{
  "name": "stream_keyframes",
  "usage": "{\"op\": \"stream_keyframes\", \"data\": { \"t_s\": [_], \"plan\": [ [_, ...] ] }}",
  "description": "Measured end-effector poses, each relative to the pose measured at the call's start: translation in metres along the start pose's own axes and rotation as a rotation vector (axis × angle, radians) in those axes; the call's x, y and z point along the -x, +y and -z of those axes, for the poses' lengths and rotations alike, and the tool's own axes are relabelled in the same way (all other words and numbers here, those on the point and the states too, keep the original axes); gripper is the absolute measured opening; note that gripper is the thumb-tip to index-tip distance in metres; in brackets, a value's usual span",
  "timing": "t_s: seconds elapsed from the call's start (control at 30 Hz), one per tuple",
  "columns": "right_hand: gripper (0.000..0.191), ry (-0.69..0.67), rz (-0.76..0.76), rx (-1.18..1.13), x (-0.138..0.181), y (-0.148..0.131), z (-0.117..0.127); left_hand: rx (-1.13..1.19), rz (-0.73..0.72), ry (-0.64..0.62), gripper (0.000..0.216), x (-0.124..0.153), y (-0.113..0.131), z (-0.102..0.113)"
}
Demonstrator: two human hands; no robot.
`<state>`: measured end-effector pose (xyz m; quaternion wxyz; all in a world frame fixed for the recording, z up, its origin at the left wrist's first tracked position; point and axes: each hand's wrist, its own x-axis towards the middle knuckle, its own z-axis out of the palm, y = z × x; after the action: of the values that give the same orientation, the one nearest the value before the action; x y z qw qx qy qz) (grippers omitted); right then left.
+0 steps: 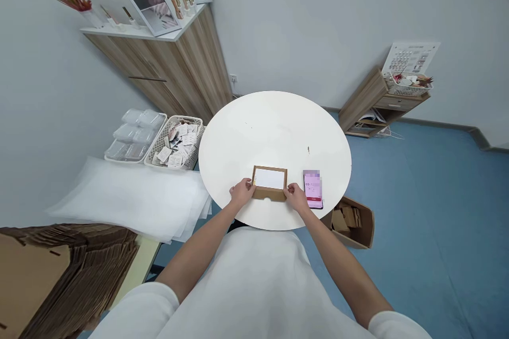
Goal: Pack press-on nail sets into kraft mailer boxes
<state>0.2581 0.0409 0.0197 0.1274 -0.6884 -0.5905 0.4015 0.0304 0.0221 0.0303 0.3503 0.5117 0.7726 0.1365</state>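
Note:
A small brown cardboard box sits near the front edge of the round white table. A flat white piece shows within its top, framed by brown cardboard edges; I cannot tell if it is a card or a package. At the box's front left corner, my left hand is closed, fingertips gripping the cardboard. My right hand pinches the opposite front corner in the same manner. Just right of that hand lies a phone with a lit pink screen.
Left of the table are a basket of small packets, clear plastic cases, translucent sheets and stacked flat cardboard. An open carton with cardboard pieces stands on the floor at right. Behind are a wooden cabinet and a small shelf.

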Motion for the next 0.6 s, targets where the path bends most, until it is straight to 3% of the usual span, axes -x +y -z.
{"op": "stream_keyframes", "data": {
  "t_s": [0.27, 0.43, 0.6],
  "plan": [
    [0.037, -0.05, 0.063, -0.154, 0.011, -0.015, 0.015, 0.061, -0.229, -0.012, 0.037, 0.009, 0.007, 0.014],
    [0.043, -0.086, 0.1, -0.016, 0.011, -0.038, 0.043, -0.025, -0.337, -0.124, 0.043, 0.009, 0.023, 0.036],
    [0.049, -0.178, 0.021, 0.1, 0.006, -0.053, 0.06, -0.11, -0.4, -0.192, 0.039, 0.005, 0.03, 0.042]
  ]
}}
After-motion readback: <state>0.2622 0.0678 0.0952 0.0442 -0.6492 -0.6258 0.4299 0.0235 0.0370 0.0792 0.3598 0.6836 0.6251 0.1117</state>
